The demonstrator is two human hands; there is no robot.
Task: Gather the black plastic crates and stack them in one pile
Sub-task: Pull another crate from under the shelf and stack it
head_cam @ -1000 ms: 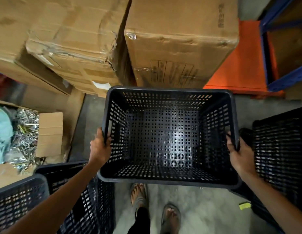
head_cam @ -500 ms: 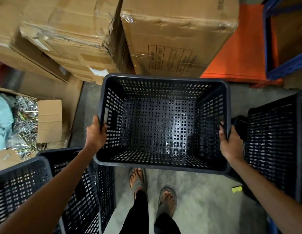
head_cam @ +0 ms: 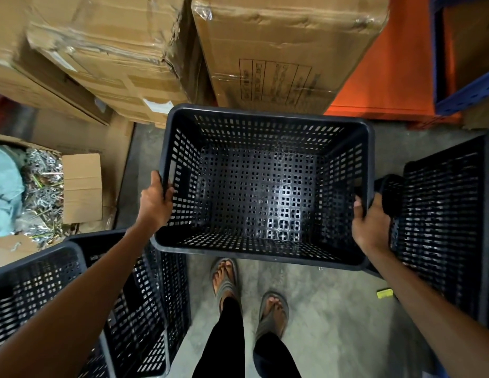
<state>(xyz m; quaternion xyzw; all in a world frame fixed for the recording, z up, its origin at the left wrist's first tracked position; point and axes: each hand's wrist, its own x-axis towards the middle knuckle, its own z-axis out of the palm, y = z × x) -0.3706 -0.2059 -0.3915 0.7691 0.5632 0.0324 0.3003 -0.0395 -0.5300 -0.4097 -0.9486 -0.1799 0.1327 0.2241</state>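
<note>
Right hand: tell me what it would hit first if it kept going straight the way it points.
The right hand points forward along the held crate's side. Ahead lies bare floor, then probably the orange shelf base; depth is unclear.

Held crate (head_cam: 265, 186): black plastic, perforated grid walls, slight gloss w/ sheen on the floor panel, smooth rim. Side crates (head_cam: 145, 296) same plastic, duller. Boxes (head_cam: 287, 45): brown cardboard, matt, creased, w/ shiny clear tape. Floor (head_cam: 328, 317): grey concrete, rough, mottled. Shelf (head_cam: 396, 77): orange painted, smooth, satin; blue frame (head_cam: 467, 94) painted metal. Open box at left: glinting metal hardware (head_cam: 44, 192), pale blue cloth (head_cam: 4, 192). Sandals (head_cam: 272, 315): matt, rubbery look.
</note>
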